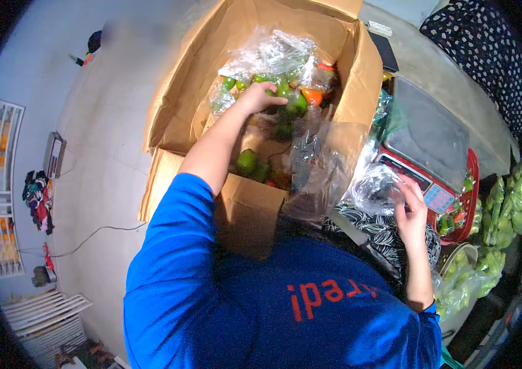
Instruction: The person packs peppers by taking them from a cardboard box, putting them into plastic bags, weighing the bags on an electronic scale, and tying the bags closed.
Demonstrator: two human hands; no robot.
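Note:
My left hand [261, 98] is inside a large cardboard box [357, 87], over several green peppers [297, 105]. Its thumb and forefinger are spread at the peppers; the other fingertips are hidden, so I cannot tell whether it grips one. An orange pepper [312, 96] lies just right of it. Crumpled clear plastic [272, 53] covers produce at the box's far end, and more green vegetables [248, 162] sit nearer me. My right hand [410, 203] holds the edge of a clear plastic bag [373, 189], its mouth partly spread, beside a red digital scale [426, 184].
The scale's grey platform [429, 133] lies right of the box. A red basket [472, 193] with bagged vegetables stands past it. Bags of green produce [512, 207] and a round container [459, 260] are at the far right. A cable [99, 230] crosses the floor at left.

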